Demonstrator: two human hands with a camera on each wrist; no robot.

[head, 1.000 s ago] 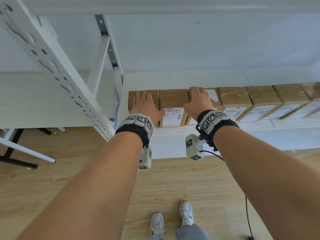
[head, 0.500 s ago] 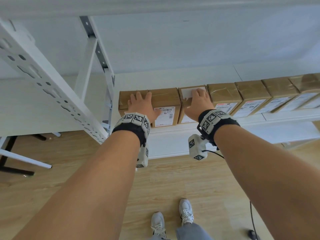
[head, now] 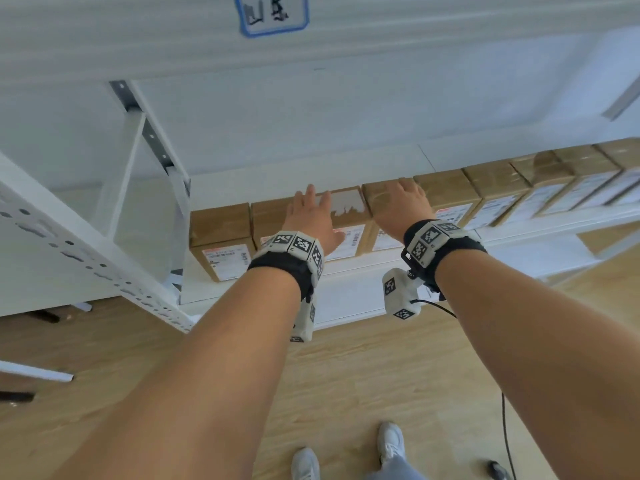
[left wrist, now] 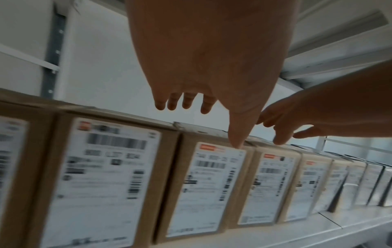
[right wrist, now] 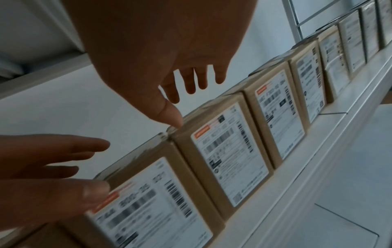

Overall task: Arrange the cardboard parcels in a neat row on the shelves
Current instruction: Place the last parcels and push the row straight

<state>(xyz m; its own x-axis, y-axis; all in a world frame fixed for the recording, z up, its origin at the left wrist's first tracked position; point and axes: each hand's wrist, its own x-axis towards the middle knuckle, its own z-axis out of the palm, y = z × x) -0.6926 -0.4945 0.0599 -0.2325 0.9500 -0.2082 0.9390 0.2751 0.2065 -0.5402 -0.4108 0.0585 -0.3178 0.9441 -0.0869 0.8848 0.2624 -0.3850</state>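
Observation:
A row of brown cardboard parcels (head: pixel 446 195) with white shipping labels stands side by side along the front of a white shelf (head: pixel 363 263). The leftmost parcel (head: pixel 220 233) stands free of both hands. My left hand (head: pixel 313 216) lies with straight fingers over the tops of the second and third parcels. In the left wrist view its thumb (left wrist: pixel 237 141) touches the top front edge of a parcel (left wrist: pixel 210 188). My right hand (head: pixel 403 202) rests flat on the fourth parcel (head: pixel 381 199). Its thumb (right wrist: pixel 174 119) touches that parcel's top edge (right wrist: pixel 229 161).
A white perforated upright (head: pixel 86 251) slants across the left, with a rear post (head: pixel 152 140) behind it. An upper shelf beam carries a blue-framed label (head: pixel 272 15). Below lie a lower shelf (head: pixel 346 299), wooden floor, my shoes (head: pixel 391 441) and a cable (head: pixel 505 427).
Both hands have slid to the right along the row by about one parcel. The leftmost parcel, earlier under my left hand, now stands uncovered.

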